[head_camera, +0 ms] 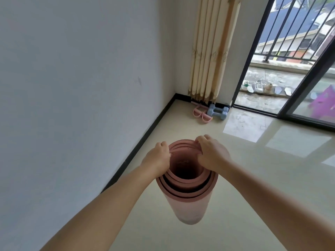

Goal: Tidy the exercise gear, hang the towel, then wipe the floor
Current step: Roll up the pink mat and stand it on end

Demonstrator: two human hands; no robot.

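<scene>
We are looking down at one rolled pink yoga mat (186,198), standing on end on the glossy cream floor (253,169) and showing us its open top as a loose spiral of layers. Beyond the mat, in the corner under the beige curtain (210,51), two light blue dumbbells (217,111) are lying side by side, and one pink pedal resistance band (254,115) is lying just beside them, on the side nearer the white wall (72,87).

We are holding the mat's upper rim with both hands. Our left hand (157,157) is curling its fingers over the rim on the wall side, gripping the outer layers. Our right hand (210,153) is pinching the layers on the opposite side of the rim, its fingers bent and its thumb pressing inward toward the hollow core. Neither hand is spread.

Farther from the mat, past the dark-framed sliding glass door (306,84), a row of shoes (261,86) is sitting on the balcony; we cannot count them surely. One purple object (324,103) is showing behind the glass.
</scene>
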